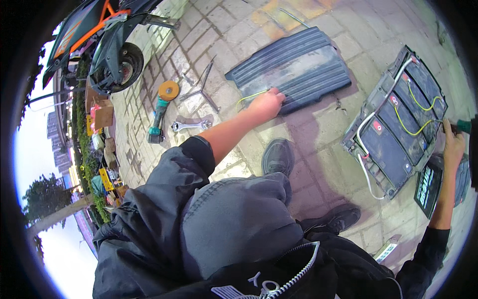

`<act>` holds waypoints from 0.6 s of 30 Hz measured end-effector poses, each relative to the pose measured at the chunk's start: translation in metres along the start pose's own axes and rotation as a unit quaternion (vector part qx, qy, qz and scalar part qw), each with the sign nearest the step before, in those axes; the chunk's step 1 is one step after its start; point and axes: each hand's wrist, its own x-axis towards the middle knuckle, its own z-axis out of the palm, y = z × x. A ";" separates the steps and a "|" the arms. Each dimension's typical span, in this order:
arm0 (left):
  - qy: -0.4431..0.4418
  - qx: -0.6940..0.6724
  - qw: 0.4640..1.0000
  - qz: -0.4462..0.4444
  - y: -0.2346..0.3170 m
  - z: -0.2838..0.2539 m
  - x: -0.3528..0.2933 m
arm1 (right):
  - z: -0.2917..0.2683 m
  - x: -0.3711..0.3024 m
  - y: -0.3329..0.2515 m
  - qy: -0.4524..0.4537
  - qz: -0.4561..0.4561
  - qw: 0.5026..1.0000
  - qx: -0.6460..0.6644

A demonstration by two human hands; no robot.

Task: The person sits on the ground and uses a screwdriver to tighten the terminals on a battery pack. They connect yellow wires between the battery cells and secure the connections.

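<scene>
Yellow wire (254,95): thin, curved; my left hand (268,104) appears to be pinching it at the near-left edge of the ribbed cover (298,65). I should probably be keeping bends gentle and any bare ends off neighbouring terminals. Cover: dark, dusty, corrugated, lying on block paving (249,142). Battery pack (391,149): slab-sided, scuffed, carrying looping leads (413,134); my right hand (453,144) is curling beside its right edge, its grip unclear.

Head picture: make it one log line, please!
left hand: at ribbed panel | right hand: at battery pack | grinder: on paving
</scene>
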 end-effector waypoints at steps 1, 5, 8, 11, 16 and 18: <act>0.005 -0.007 1.000 -0.009 0.003 -0.004 -0.004 | 0.002 0.002 -0.005 0.008 -0.013 1.000 0.010; 0.035 -0.083 0.996 0.022 0.027 -0.014 -0.019 | 0.011 0.000 -0.005 0.048 -0.028 0.950 0.309; 0.032 -0.149 0.986 0.068 0.050 -0.005 -0.043 | 0.013 0.002 0.006 0.043 -0.017 0.984 0.170; 0.034 -0.193 0.979 0.054 0.064 0.007 -0.066 | 0.021 0.012 0.011 0.042 -0.022 0.976 0.212; 0.025 -0.304 0.947 -0.100 0.041 0.012 -0.091 | 0.021 0.017 0.029 0.029 -0.047 0.975 0.217; 0.018 -0.477 0.833 -0.281 0.016 0.011 -0.103 | 0.018 0.014 0.012 0.057 0.010 0.982 0.179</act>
